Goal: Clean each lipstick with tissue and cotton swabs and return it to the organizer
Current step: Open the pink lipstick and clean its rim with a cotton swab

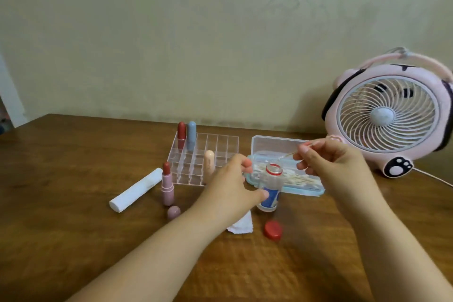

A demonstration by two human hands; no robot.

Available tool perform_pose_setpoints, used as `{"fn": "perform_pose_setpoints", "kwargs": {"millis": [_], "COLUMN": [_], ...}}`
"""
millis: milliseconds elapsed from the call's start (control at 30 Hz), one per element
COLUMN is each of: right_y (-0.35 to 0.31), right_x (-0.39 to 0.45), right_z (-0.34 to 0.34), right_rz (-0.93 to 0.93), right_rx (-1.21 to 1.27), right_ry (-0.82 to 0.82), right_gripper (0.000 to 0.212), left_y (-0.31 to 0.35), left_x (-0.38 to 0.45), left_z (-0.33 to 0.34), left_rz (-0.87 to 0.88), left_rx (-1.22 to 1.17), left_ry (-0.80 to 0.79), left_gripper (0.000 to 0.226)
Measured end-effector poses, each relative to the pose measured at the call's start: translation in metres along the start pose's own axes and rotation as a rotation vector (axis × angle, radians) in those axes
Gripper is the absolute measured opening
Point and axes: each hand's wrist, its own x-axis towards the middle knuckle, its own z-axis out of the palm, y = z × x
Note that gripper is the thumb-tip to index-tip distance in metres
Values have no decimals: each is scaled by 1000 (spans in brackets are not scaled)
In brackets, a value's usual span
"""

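The wooden table [73, 203] fills the lower half of the view, with a pink fan [389, 115] standing at about three o'clock against the wall. Near the middle, a clear organizer [196, 157] holds a red lipstick [181, 133] and a blue lipstick [191, 135] upright in its far-left corner cells, and a peach lipstick [209, 162] towards its near right. Just right of it lies an open clear box [279, 147] of cotton swabs. At nine o'clock from the organizer lies a rolled white tissue [137, 190], and beside that an uncapped pink lipstick [167, 184] stands on the table, its rounded cap [173, 212] just in front.

The left hand [228, 191] curls around a small open bottle [270, 189], thumb against its blue label. The right hand [331, 162] pinches a cotton swab [291, 154] between thumb and fingertips, its tip pointing down at the bottle's mouth. At six o'clock from the bottle lie a scrap of white tissue [241, 225] and a red bottle cap [272, 229].
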Motion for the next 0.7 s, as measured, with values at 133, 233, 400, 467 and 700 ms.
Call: {"fn": "perform_pose_setpoints", "kwargs": {"millis": [133,233,400,467,700], "right_y": [18,23,24,23,22], "right_x": [-3,-4,-5,-6,-9], "right_z": [0,-1,-3,-5,-10], "right_rz": [-47,-92,-133,-151,-99], "right_rx": [36,5,-66,-87,-119], "right_ry": [75,40,-4,-15,-165], "right_gripper": [7,9,11,11,6], "left_y": [2,1,-2,-5,-5], "left_x": [15,21,18,15,13], "left_z": [37,50,46,42,28], "left_rz": [-61,-56,34,81,219], "left_rx": [97,128,9,-23,-18], "left_ry": [-19,11,31,58,205], "left_gripper": [77,68,55,53,51]}}
